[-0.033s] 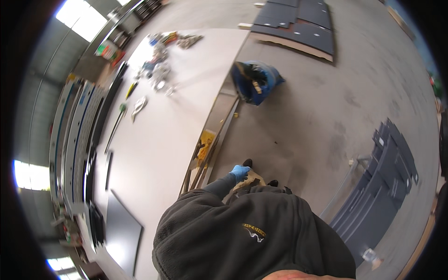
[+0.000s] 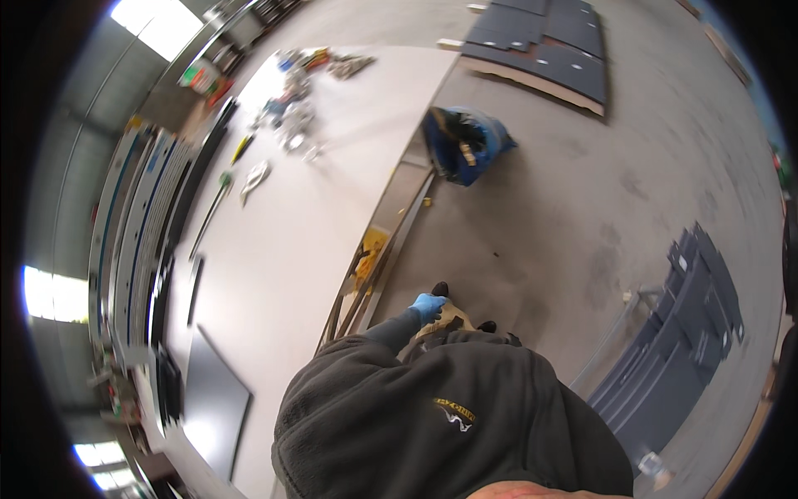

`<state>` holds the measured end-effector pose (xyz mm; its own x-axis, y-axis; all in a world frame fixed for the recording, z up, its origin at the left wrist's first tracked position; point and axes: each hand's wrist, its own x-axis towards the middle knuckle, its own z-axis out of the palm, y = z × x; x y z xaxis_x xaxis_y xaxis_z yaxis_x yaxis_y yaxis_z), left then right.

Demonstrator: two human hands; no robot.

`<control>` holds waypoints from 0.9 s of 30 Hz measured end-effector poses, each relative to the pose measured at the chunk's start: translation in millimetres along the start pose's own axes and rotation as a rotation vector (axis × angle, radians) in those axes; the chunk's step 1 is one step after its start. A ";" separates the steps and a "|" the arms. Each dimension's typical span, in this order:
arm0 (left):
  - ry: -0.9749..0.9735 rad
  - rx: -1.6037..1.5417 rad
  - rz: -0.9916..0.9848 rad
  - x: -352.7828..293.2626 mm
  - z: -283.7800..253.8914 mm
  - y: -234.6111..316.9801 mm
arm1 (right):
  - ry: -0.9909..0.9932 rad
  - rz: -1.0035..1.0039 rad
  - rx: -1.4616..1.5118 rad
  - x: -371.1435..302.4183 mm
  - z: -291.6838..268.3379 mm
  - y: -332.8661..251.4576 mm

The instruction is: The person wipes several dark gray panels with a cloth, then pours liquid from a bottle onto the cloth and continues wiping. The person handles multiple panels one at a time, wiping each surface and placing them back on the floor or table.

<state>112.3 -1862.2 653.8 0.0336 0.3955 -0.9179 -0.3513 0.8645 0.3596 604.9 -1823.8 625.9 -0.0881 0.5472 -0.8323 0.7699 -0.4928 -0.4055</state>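
Observation:
My left hand (image 2: pixel 428 308), in a blue glove, hangs low in front of my body beside the table's edge. Its fingers are small and blurred, so their grip is hard to read, and I see no object clearly in it. Just beyond the glove shows beige cloth with dark patches (image 2: pixel 453 319), which looks like my trouser leg. My right hand is out of view. To the left of the hand runs a long table with a pale top (image 2: pixel 316 241), and yellow material (image 2: pixel 368 259) lies below its edge.
Dark panels lie stacked far ahead (image 2: pixel 532 54); more dark grey panels (image 2: pixel 665 353) stand at right. A blue bag (image 2: pixel 470 145) stands by the table. On the tabletop are crumpled wrappings (image 2: pixel 291 125), a white rag (image 2: pixel 254 179), a green-headed tool (image 2: pixel 210 214) and a dark panel (image 2: pixel 218 407).
The view has turned slightly, so the table, bag and far panels sit a little further right in the picture. My left hand keeps almost the same place before my body.

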 end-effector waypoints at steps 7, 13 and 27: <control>0.260 0.189 0.353 -25.1 -69.5 -63.6 | -0.080 -0.211 -0.231 34.9 -27.9 -86.8; 0.211 -0.208 0.164 -51.3 -105.6 -90.2 | -0.058 -0.398 -0.295 12.5 -5.2 -161.0; 0.090 2.217 0.514 -52.1 -59.3 94.7 | -0.085 -0.113 -0.039 -34.2 2.5 -192.9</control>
<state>21.8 -1819.3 725.7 0.2589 0.6676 -0.6981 0.9300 -0.3674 -0.0065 457.8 -1749.1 731.6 -0.2277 0.5377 -0.8118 0.7758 -0.4036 -0.4849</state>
